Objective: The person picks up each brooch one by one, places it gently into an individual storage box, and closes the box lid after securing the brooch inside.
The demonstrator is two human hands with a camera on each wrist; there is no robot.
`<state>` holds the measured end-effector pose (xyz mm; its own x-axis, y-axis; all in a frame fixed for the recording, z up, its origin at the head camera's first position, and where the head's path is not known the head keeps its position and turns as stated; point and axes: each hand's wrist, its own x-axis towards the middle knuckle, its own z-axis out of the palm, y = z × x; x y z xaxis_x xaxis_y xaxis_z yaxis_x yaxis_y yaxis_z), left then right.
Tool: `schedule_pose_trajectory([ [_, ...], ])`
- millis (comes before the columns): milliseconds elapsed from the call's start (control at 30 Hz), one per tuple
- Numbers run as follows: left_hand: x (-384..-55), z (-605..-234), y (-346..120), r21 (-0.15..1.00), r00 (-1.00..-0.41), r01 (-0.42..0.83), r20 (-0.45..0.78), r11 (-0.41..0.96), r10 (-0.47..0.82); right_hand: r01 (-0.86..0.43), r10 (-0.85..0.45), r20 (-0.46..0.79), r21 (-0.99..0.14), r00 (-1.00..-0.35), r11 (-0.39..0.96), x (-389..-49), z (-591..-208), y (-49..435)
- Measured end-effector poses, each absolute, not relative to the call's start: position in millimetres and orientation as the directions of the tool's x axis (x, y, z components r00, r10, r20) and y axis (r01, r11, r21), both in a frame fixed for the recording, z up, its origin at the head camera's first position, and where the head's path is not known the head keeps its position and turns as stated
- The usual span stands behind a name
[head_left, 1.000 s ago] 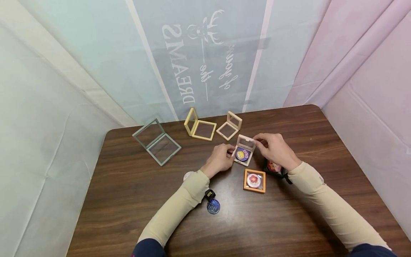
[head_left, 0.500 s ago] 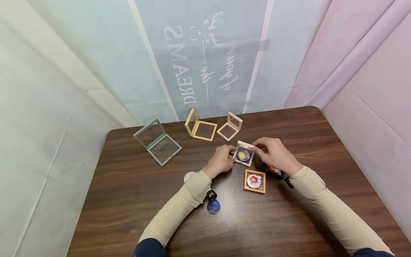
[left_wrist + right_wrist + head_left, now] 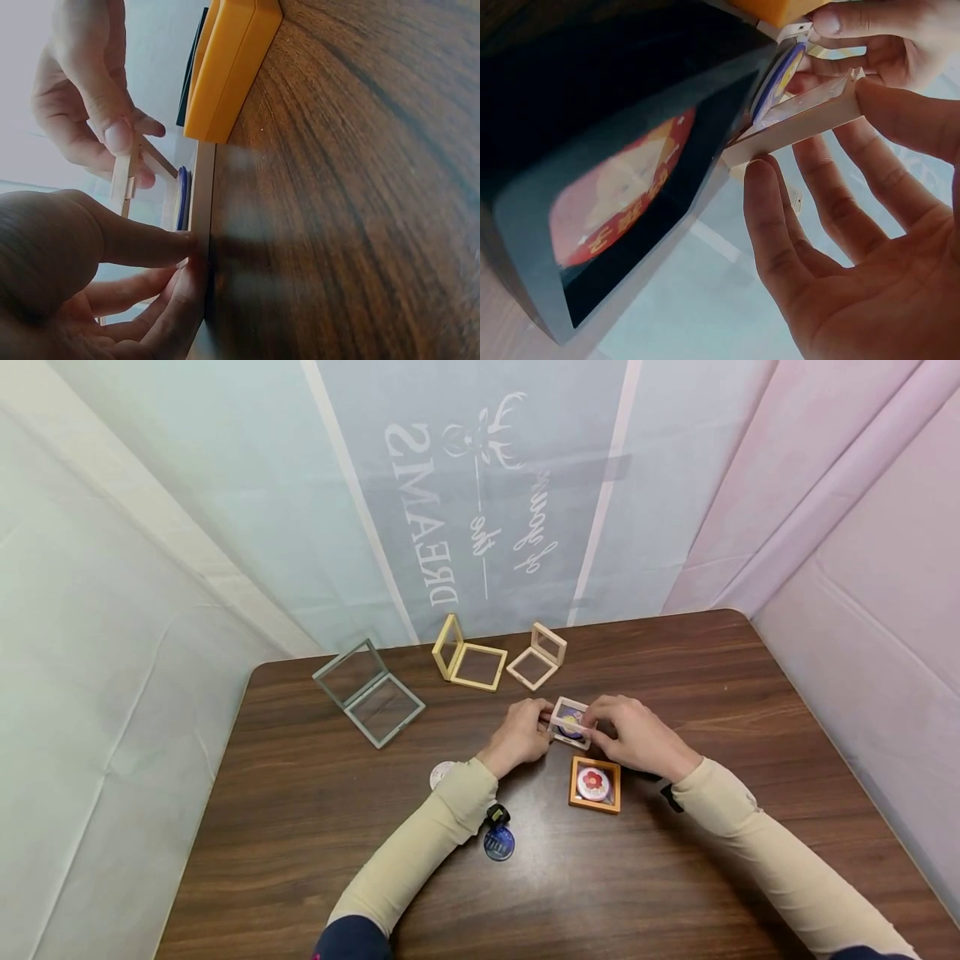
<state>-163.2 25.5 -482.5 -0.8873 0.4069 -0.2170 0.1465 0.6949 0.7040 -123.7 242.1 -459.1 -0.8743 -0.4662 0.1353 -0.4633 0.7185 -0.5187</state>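
Observation:
My left hand (image 3: 520,735) pinches the edge of a small pale beige display case (image 3: 572,703) between thumb and fingers, holding its base on the table. Inside lies a round purple badge (image 3: 570,720) with a yellow figure. My right hand (image 3: 637,735) grips the hinged lid (image 3: 802,133) by its edges, thumb on one corner, fingers along the side. Above the badge the lid stands partly lowered, apart from the base at the front. Just nearer to me sits an orange display case (image 3: 595,808) with a red-flower badge (image 3: 593,783).
A black display case (image 3: 727,127) with a red badge stands beneath my right wrist. Along the back stand open green (image 3: 377,744), yellow (image 3: 476,684) and beige (image 3: 531,684) cases. A blue badge (image 3: 498,843) and a whitish badge (image 3: 440,772) lie near my left forearm.
My right hand has swung the beige case's lid from upright down toward the base, moving slightly left and nearer to me. My left hand has stayed on the case's edge.

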Motion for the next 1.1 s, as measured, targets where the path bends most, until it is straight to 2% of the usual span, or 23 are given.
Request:
schedule_pose_trajectory([
  [633,-162.0,-483.6,22.1,0.701,-0.867,0.182,-0.216,0.689,0.449,-0.487,-0.491,0.109,-0.423,-0.864,0.764,-119.5,-466.2,237.6],
  [833,-161.3,-477.7,19.2,0.673,-0.843,0.211,-0.242,0.709,0.481,-0.495,-0.496,0.114,-0.412,-0.861,0.765,-118.5,-465.8,238.7],
  [1100,-158.1,-475.2,23.9,0.649,-0.842,0.224,-0.247,0.727,0.48,-0.498,-0.498,0.105,-0.374,-0.861,0.783,-117.3,-468.3,242.0],
])
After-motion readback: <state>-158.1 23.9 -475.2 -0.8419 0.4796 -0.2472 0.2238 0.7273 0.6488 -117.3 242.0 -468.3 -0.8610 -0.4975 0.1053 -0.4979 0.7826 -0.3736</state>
